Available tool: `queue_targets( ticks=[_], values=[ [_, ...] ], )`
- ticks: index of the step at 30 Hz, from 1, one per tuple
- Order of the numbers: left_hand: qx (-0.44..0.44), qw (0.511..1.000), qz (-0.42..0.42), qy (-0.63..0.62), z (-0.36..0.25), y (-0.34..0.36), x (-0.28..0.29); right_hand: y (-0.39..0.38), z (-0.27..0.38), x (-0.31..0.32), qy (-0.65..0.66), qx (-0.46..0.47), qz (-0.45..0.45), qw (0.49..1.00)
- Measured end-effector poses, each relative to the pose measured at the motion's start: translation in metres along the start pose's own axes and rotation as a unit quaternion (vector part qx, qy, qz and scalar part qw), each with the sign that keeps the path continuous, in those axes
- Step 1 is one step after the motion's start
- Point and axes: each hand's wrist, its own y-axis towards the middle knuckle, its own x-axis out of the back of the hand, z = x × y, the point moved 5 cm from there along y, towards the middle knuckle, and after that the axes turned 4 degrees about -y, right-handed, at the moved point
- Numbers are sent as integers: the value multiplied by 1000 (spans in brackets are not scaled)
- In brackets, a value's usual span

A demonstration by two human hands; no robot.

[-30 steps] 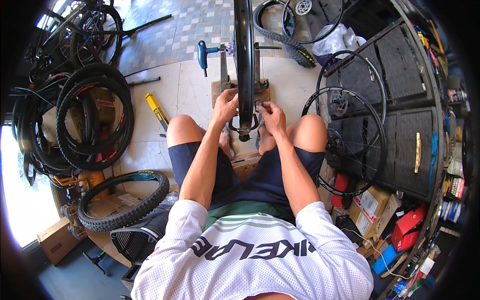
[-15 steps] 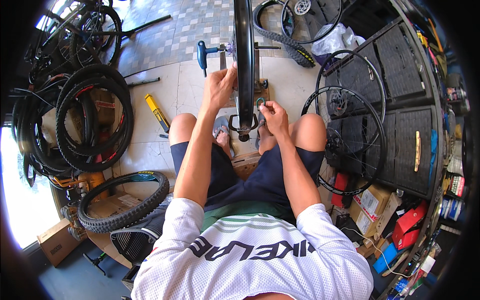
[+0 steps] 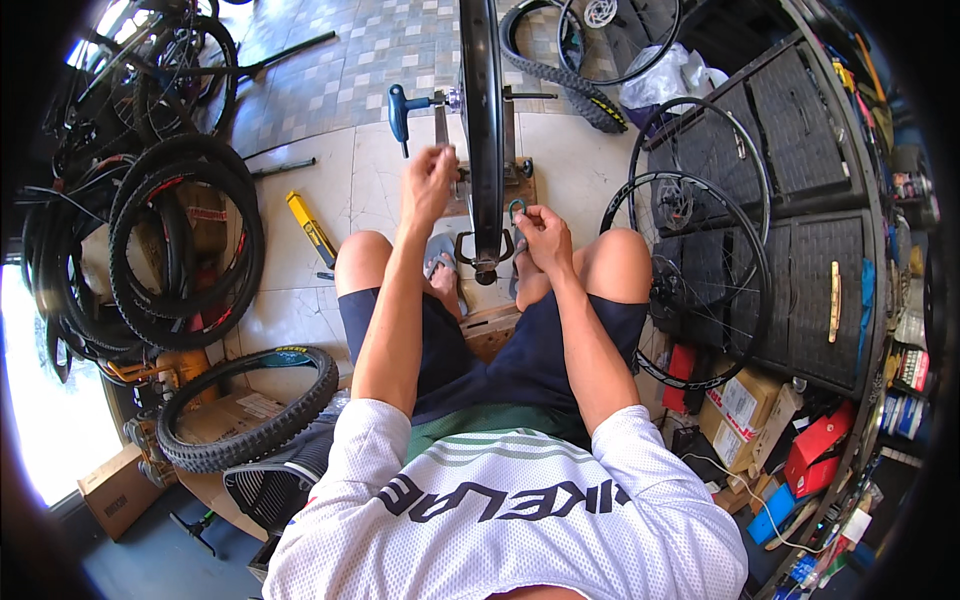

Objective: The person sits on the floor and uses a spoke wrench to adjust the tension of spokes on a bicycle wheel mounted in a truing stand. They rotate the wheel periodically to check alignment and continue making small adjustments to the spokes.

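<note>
A bare black bicycle wheel rim (image 3: 486,140) stands edge-on between my knees, mounted in a truing stand (image 3: 486,262). Just left of the wheel is my left hand (image 3: 426,188), slightly blurred, its fingers curled together and apart from the rim; nothing shows in them. To the right of the rim, my right hand (image 3: 547,236) pinches a small green ring-shaped spoke wrench (image 3: 517,207) between thumb and fingers. A blue-handled hex key (image 3: 399,112) sticks out at the left end of the hub axle.
Several tyres (image 3: 190,240) hang at the left, and another tyre (image 3: 250,410) lies on a cardboard box below them. A yellow box (image 3: 312,228) rests on the floor near my left knee. Wheels (image 3: 690,280) lean against black drawers (image 3: 800,130) at the right.
My left hand has drawn back leftward from the rim it was touching, its fingers now curled. My right hand keeps its pinch on the spoke wrench, nearly in place.
</note>
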Motion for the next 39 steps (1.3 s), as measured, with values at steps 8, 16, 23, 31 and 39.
queue_targets(
  ticks=[8,16,23,31,39],
  values=[
    [87,988,112,-68,68,-35,-22,4,-6,-9,-41,39,-7,998],
    [125,975,182,-36,75,-27,-29,18,-26,-23,-20,-7,24,999],
    [141,980,124,-60,110,-21,-33,23,-20,-19,-4,-14,27,1000],
    [170,960,158,-156,142,-13,-42,25,-19,-32,-31,-17,34,999],
    [186,967,117,-131,161,5,-42,29,-20,-39,-32,-40,44,998]
  ],
)
